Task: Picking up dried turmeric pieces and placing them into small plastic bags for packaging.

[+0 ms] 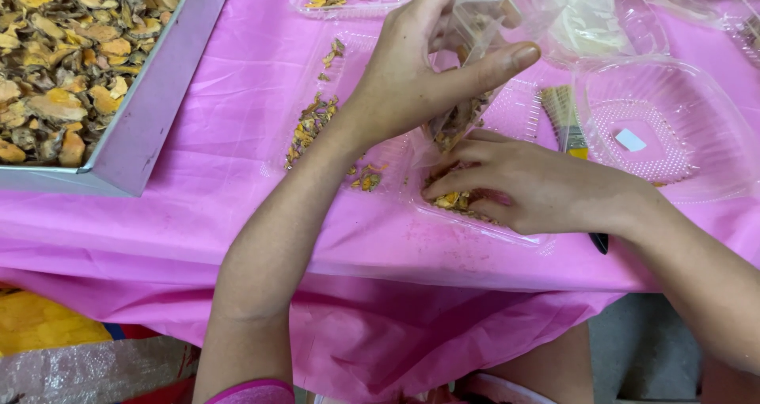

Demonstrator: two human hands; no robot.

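1. Dried orange-brown slices (455, 201) are being pinched up by the right hand (526, 186), fingers curled shut around a small bunch, low in a clear plastic tray (475, 222) near the table's front edge.
2. Pink plastic sheeting (237, 214) is spread over the whole table and is draped down over the front edge.
3. Just above that, a clear plastic bag (507, 16) is gripped by the left hand (412, 72), thumb stretched out along its side, with some slices seen inside the bag's lower part (459, 119). So the bag is held right over the tray, pretty much in the way of what's behind.
4. Loose crumbs and slices (313, 127) are scattered on another clear tray left of the left wrist.
5. A small brush (566, 123) is laid just right of the hands, partly hidden by the right wrist.
6. An empty clear container (673, 135) is sat further right, a small white scrap (631, 140) inside it.
7. A big grey metal tray (150, 111) heaped with the same dried slices (71, 56) is parked at far left.
8. At the far edge, another clear tray (348, 0) with slices is only partly seen.
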